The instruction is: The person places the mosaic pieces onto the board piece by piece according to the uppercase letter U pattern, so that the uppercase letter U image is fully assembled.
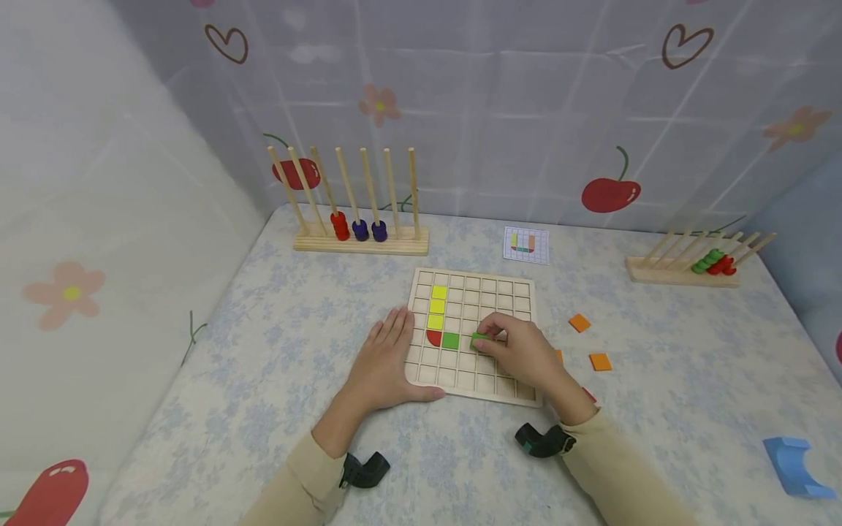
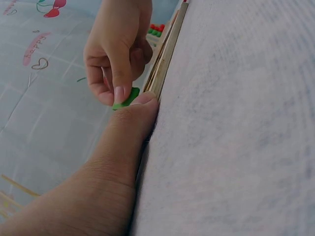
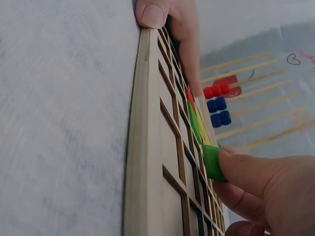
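A wooden grid board lies on the table. Down one column sit several yellow square tiles, with a rounded red tile below them and a green square tile beside the red one. Between thumb and fingers my right hand pinches another green tile, held right over the grid, one cell or so right of the placed green tile. My left hand rests along the board's left edge, fingers straight, thumb at the near edge.
Orange tiles lie right of the board, and a red tile shows partly behind my right wrist. A pattern card lies beyond the board. Bead racks stand at back left and right. A blue curved block is near right.
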`<act>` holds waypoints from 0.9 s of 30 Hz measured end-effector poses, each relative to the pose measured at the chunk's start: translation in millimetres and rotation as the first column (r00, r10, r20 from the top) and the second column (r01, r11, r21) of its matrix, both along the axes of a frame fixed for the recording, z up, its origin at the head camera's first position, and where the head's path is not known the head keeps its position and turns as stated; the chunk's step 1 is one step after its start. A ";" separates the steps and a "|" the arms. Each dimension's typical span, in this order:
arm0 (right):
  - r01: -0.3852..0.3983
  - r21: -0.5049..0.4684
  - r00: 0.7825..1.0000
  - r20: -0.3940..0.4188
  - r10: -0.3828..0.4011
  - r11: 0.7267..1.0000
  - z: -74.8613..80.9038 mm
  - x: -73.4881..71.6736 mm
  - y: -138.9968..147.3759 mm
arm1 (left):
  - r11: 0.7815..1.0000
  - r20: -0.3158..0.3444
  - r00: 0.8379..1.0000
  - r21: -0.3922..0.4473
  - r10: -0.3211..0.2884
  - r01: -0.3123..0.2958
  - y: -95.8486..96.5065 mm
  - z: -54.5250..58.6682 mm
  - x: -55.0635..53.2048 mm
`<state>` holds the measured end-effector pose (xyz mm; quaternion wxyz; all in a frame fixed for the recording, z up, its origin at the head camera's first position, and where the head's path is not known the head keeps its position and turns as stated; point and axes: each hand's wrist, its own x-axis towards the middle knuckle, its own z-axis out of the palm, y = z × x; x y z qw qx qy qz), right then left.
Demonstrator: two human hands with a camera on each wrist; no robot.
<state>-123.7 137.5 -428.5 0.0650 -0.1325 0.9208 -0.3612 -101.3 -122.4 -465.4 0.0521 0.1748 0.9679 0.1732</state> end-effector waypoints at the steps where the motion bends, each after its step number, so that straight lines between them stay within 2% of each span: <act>1: -0.004 0.002 1.000 0.000 0.004 1.000 -0.1 -0.6 -2.5 | 1.000 0.000 1.000 0.000 -0.001 0.001 0.1 0.0 0.0; 10: -0.014 0.036 1.000 -0.012 0.014 0.999 -4.4 -3.2 -15.3 | 1.000 -0.004 1.000 -0.001 -0.002 0.002 0.2 0.2 0.1; 20: -0.002 0.056 0.999 -0.043 0.004 0.998 -7.9 -0.9 -15.5 | 1.000 -0.017 1.000 0.000 -0.012 0.012 -0.6 -0.4 0.8; 27: -0.034 0.076 0.996 -0.076 0.040 0.997 -9.9 0.0 -14.3 | 1.000 -0.001 1.000 -0.011 -0.009 0.009 -1.0 -2.1 -0.4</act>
